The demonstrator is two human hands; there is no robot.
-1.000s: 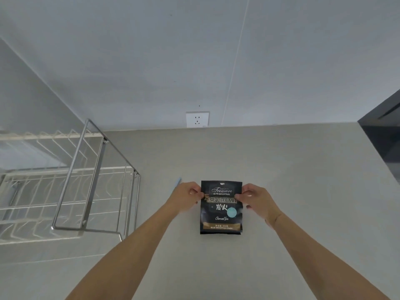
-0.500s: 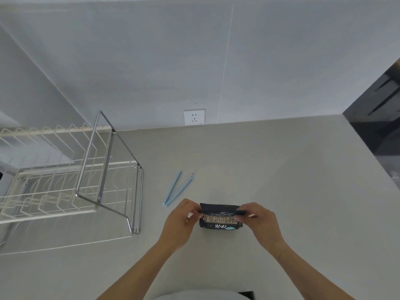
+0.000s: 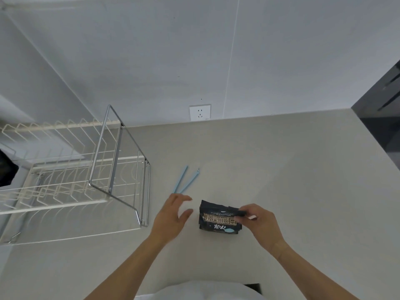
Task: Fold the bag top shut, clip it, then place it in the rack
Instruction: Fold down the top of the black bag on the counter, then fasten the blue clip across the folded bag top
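Note:
A black coffee bag point(image 3: 218, 219) with gold lettering lies on the counter, its top folded down over the front. My right hand point(image 3: 258, 221) pinches the folded top at the bag's right corner. Left of the bag, my left hand point(image 3: 172, 215) is off it, fingers spread, just below the near end of a light blue bag clip point(image 3: 185, 180). The clip lies open in a narrow V on the counter. The wire rack point(image 3: 116, 169), chrome and white, stands at the left.
A light grey counter point(image 3: 281, 180) runs to a white wall with a power socket point(image 3: 200, 112). A dark appliance or cabinet point(image 3: 383, 118) borders the counter on the right. White clothing shows at the bottom edge.
The bag's top was folded down with both hands. Since then my left hand has let go and moved left toward the clip, while my right hand keeps hold of the fold.

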